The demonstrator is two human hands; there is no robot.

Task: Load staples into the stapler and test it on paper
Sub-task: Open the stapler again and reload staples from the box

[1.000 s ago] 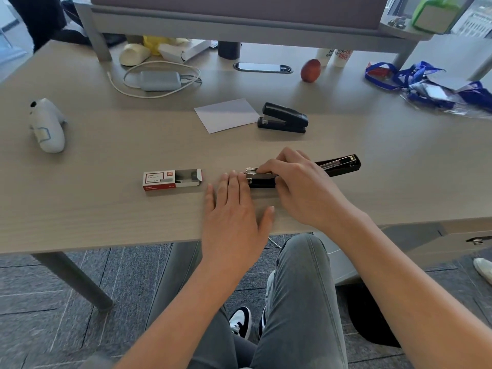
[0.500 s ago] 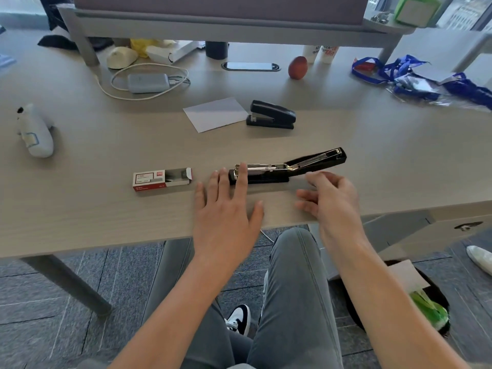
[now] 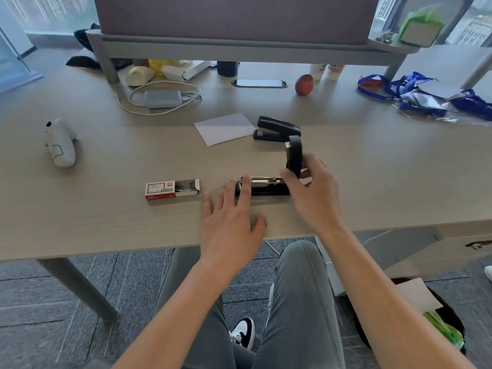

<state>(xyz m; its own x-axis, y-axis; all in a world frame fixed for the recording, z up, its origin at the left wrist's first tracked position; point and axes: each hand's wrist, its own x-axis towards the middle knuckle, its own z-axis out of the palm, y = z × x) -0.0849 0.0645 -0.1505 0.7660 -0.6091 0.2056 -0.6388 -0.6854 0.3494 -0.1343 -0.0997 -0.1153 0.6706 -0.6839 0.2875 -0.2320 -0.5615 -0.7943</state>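
Desk (image 3: 93, 214), staple box (image 3: 172, 189) beside stapler (image 3: 266, 186), paper (image 3: 225, 128) behind

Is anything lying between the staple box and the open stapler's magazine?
Nothing visible on the desk does. The staple box lies left of the open stapler, with bare desk between. Only the left hand is there, its fingers resting on the stapler's front end; the right hand holds the lid upright.

A black stapler (image 3: 262, 189), a red-and-white box (image 3: 171, 189), white paper (image 3: 225, 128) and a pale wood-grain table (image 3: 106, 209) are seen.
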